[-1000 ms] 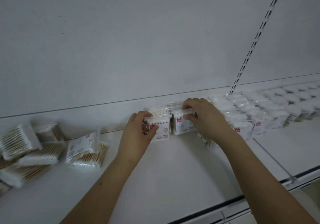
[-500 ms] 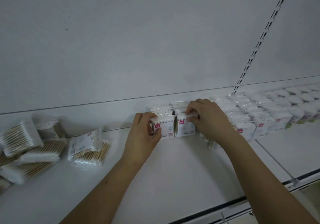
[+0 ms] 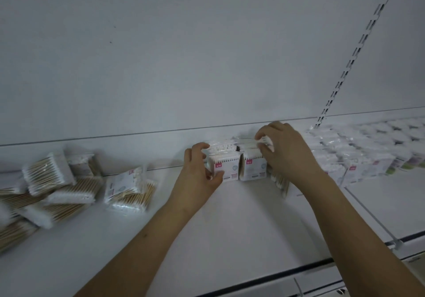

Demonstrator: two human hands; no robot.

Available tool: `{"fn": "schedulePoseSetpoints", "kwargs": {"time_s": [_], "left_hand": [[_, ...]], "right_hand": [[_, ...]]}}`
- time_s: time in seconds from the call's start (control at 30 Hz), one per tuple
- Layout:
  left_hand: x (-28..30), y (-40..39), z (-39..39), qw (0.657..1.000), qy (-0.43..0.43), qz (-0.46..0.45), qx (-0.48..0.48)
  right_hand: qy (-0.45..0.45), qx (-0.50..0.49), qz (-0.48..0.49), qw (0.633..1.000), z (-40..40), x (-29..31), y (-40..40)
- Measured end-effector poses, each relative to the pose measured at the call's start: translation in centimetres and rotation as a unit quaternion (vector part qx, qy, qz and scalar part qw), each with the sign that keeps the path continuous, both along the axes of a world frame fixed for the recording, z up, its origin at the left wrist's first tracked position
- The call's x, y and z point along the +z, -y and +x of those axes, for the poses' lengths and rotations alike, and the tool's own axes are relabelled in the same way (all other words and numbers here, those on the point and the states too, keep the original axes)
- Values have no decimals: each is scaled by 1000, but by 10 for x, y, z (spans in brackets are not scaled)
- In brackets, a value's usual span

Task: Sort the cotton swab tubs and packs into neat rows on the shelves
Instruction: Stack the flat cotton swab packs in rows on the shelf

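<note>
Shelf, white metal (image 3: 230, 239), carries everything. Loose heap of clear wooden-stick swab packs (image 3: 55, 193) lies far left; neat rows (image 3: 345, 158) at right. Two upright white packs, red tags, print unreadable: left hand (image 3: 197, 177) grips the left pack (image 3: 226, 166), right hand (image 3: 287, 151) pinches the top of the right pack (image 3: 253, 166). Versus 0.5 s ago: right fingers sit farther back.

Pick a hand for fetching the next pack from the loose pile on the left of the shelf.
Left, probably. The left hand grips the left upright pack and sits nearer the loose pile. The right hand pinches packs further right, beside the finished row, so it would have to cross over.
</note>
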State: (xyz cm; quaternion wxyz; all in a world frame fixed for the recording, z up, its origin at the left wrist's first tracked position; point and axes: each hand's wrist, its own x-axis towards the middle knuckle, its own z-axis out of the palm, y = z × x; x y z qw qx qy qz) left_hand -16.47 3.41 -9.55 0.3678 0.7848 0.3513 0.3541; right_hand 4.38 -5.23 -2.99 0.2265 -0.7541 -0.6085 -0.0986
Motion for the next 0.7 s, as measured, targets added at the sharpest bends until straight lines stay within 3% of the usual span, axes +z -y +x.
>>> {"fn": "schedulePoseSetpoints", "kwargs": {"time_s": [0.1,0.37,0.7], "left_hand": [[15,8,-14,1000,6,-3,16],[18,33,-94,987,-28,107,117],[-15,50,-174,954,-69,95,276]], "right_hand": [[-37,23,75,996,-18,17,-4],[-134,129,187,964,-103,39,-42],[-201,269,122,934,-185,0,-93]]}}
